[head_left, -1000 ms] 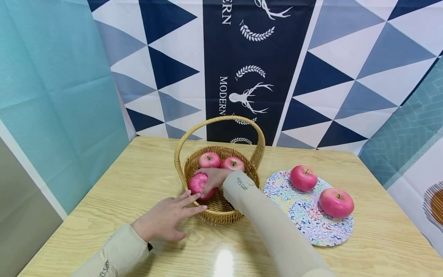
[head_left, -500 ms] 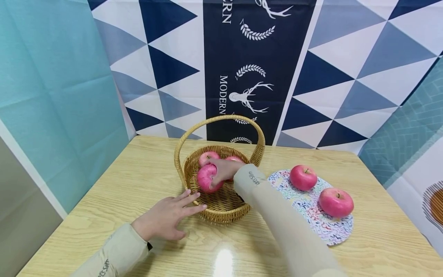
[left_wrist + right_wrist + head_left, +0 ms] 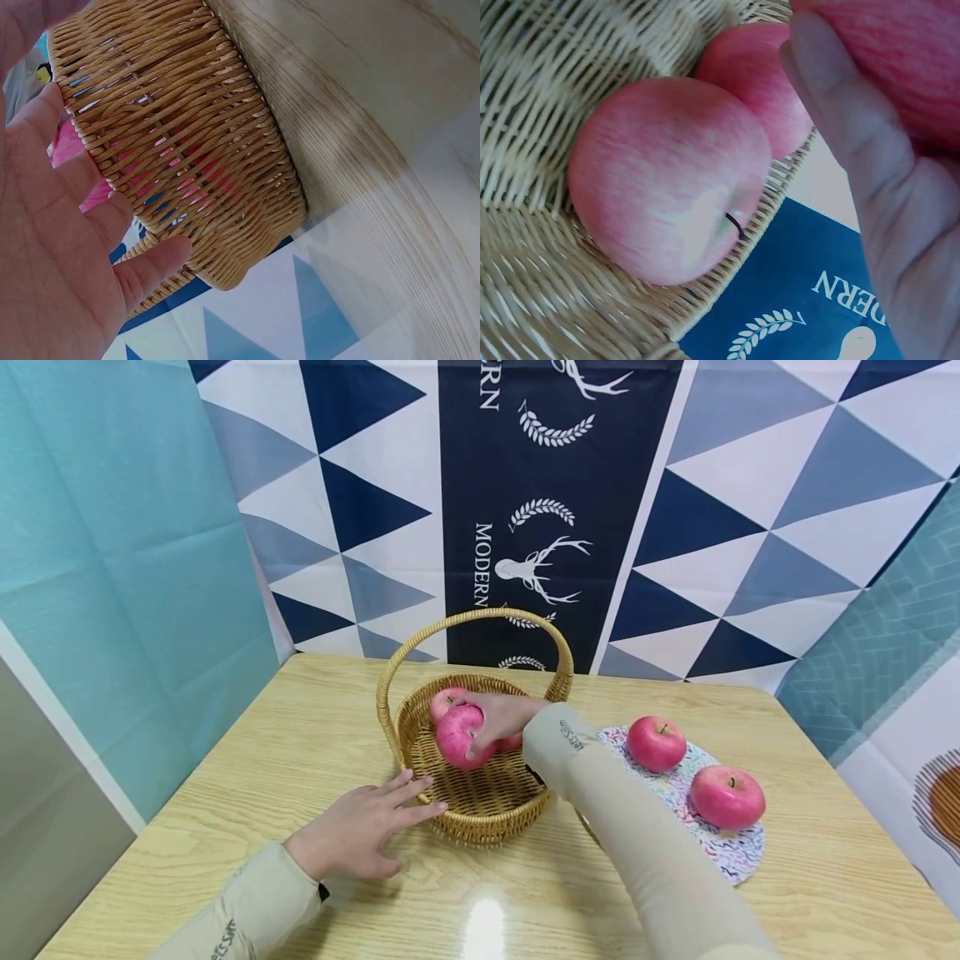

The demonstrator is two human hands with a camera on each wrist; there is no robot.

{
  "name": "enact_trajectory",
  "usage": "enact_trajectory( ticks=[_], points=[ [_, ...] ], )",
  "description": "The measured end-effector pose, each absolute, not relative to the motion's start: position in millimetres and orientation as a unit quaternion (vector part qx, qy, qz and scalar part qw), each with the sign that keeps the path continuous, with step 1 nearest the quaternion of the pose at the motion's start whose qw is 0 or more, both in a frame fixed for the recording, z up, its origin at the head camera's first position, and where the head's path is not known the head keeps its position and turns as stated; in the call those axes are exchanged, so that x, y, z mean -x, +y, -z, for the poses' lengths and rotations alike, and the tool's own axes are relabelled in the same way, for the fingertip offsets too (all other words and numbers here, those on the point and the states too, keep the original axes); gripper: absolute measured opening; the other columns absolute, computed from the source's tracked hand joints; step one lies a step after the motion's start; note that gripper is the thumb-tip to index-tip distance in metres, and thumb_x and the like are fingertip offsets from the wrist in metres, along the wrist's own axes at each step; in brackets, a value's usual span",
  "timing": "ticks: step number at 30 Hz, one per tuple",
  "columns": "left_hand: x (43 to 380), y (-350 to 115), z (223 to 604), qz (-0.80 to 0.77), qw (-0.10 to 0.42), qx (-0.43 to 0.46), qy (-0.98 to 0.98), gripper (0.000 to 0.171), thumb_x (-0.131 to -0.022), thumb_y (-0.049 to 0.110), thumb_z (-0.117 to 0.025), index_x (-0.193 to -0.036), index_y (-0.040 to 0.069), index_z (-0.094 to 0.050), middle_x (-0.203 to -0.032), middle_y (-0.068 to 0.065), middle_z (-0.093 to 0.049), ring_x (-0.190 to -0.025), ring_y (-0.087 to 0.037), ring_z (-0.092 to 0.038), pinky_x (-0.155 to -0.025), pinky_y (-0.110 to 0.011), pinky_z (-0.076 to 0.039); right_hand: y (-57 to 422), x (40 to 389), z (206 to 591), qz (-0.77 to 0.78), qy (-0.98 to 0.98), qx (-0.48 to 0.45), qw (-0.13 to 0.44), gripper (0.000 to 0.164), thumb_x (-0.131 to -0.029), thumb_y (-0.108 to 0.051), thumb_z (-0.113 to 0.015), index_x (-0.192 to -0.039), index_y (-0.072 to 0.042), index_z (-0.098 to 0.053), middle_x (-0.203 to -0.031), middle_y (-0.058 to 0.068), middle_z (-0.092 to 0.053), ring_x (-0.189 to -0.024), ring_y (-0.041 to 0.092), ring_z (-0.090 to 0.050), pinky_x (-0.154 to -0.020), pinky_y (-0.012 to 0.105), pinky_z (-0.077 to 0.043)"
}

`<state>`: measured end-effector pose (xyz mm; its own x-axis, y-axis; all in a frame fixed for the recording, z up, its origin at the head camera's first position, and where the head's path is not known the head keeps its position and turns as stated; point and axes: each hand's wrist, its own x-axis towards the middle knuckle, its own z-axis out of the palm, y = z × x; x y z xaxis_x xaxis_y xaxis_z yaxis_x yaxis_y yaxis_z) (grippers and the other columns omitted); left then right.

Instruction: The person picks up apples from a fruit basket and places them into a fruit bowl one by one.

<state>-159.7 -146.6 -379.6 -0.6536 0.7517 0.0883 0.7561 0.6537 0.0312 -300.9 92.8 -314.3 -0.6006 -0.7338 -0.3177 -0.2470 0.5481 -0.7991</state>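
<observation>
My right hand grips a pink-red apple inside the wicker basket, raised off its woven bottom. Two more apples lie at the back of the basket; in the right wrist view the nearer apple and the farther apple sit side by side. From the head, one apple peeks out past the hand and the other is mostly covered. At the basket's front left, my left hand rests its spread fingers on the rim; in the left wrist view its fingertips touch the wicker wall.
On the right, a round patterned mat bears two apples, one behind and one in front. An arched handle rises over the basket. A patterned cloth hangs behind the wooden table.
My right hand has lifted the apple from the basket's left side and carried it right and slightly back, still within the basket. My left hand has stayed on the rim.
</observation>
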Motion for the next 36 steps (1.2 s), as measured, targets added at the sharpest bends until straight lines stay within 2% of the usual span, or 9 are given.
enact_trajectory(
  ticks=[2,9,17,19,26,36],
  points=[
    [160,-147,380,0.030,0.035,0.415,-0.908,0.079,-0.073,0.033,-0.076,-0.144,0.022,-0.045,-0.149,-0.014,-0.038,-0.134,-0.040,-0.037,-0.086,-0.050,-0.050,93,300,311,0.363,0.816,0.306,0.330,0.101,-0.063,-0.005,-0.076,-0.150,-0.010,-0.025,-0.129,0.013,-0.047,-0.116,0.026,-0.049,-0.093,0.036,-0.047],
    [161,-146,379,0.026,0.041,0.420,-0.906,0.079,-0.073,0.033,-0.077,-0.144,0.022,-0.045,-0.149,-0.015,-0.039,-0.133,-0.041,-0.038,-0.086,-0.050,-0.050,96,297,302,0.358,0.794,0.355,0.339,0.089,-0.062,-0.002,-0.074,-0.141,-0.003,-0.033,-0.127,0.016,-0.047,-0.113,0.026,-0.050,-0.090,0.035,-0.049],
    [160,-147,378,0.031,0.030,0.414,-0.909,0.079,-0.072,0.031,-0.077,-0.144,0.022,-0.046,-0.149,-0.014,-0.039,-0.133,-0.041,-0.037,-0.086,-0.052,-0.050,101,297,295,0.316,0.804,0.391,0.317,0.087,-0.063,-0.012,-0.074,-0.141,0.000,-0.035,-0.123,0.014,-0.051,-0.109,0.024,-0.053,-0.090,0.032,-0.048],
    [160,-147,378,0.032,0.027,0.411,-0.911,0.079,-0.073,0.032,-0.077,-0.144,0.022,-0.045,-0.149,-0.014,-0.038,-0.133,-0.041,-0.037,-0.087,-0.052,-0.049,103,298,295,0.320,0.800,0.389,0.324,0.087,-0.064,-0.011,-0.074,-0.141,0.000,-0.035,-0.124,0.014,-0.051,-0.109,0.024,-0.053,-0.091,0.033,-0.048],
    [159,-146,378,0.028,0.024,0.409,-0.912,0.079,-0.073,0.032,-0.077,-0.144,0.023,-0.045,-0.149,-0.014,-0.038,-0.134,-0.041,-0.037,-0.085,-0.052,-0.050,110,291,292,0.264,0.828,0.395,0.298,0.082,-0.061,-0.013,-0.076,-0.136,-0.006,-0.044,-0.122,0.009,-0.054,-0.109,0.022,-0.053,-0.089,0.032,-0.048],
    [159,-147,379,0.030,0.038,0.418,-0.907,0.079,-0.072,0.031,-0.077,-0.143,0.020,-0.046,-0.148,-0.016,-0.039,-0.132,-0.043,-0.038,-0.080,-0.049,-0.052,122,289,291,0.272,0.825,0.402,0.290,0.078,-0.061,-0.010,-0.074,-0.133,-0.002,-0.045,-0.120,0.010,-0.056,-0.108,0.021,-0.054,-0.089,0.031,-0.049]
  ],
)
